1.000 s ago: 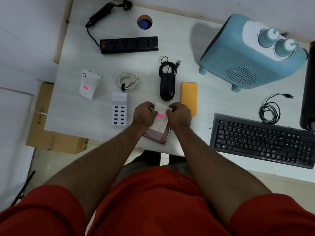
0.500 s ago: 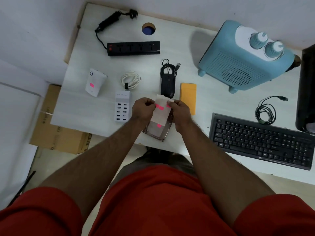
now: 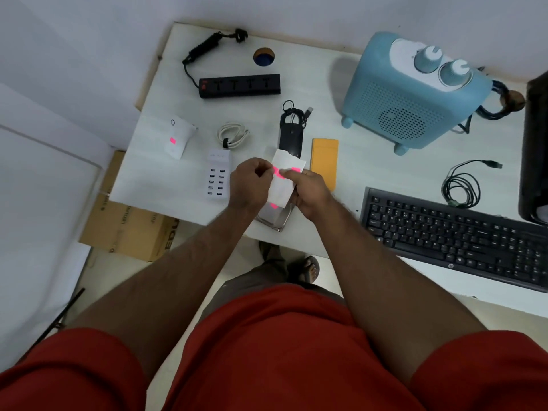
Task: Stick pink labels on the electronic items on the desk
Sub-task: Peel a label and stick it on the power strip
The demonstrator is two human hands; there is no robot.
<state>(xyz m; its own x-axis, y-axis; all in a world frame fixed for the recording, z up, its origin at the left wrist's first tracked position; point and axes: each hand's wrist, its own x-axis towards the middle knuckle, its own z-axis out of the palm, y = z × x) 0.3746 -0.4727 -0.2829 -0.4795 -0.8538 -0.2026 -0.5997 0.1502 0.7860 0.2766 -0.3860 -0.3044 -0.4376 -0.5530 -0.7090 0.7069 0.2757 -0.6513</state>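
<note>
A white label sheet point(image 3: 284, 185) with pink labels is held above the desk's front edge. My right hand point(image 3: 310, 189) grips the sheet's right side, thumb on its face. My left hand point(image 3: 252, 180) pinches a pink label point(image 3: 277, 172) at the sheet's upper left. Under the sheet lies a silver hard drive point(image 3: 271, 219) with a pink label. A white adapter point(image 3: 177, 137) at the left also carries a pink label. Nearby lie a white multi-port USB charger point(image 3: 218, 176), a black mouse point(image 3: 291, 134), a black power strip point(image 3: 239, 85), a blue heater point(image 3: 410, 93) and a black keyboard point(image 3: 456, 232).
An orange pad point(image 3: 324, 161) lies right of my hands. A coiled white cable point(image 3: 232, 134) and a coiled black cable point(image 3: 462, 185) rest on the white desk point(image 3: 370, 161). A dark monitor point(image 3: 536, 149) stands at the right edge. A cardboard box point(image 3: 130, 226) sits on the floor at the left.
The view has shifted so the desk sits further right. My hands have raised the label sheet slightly, and my left fingers have closed on a pink label at its top.
</note>
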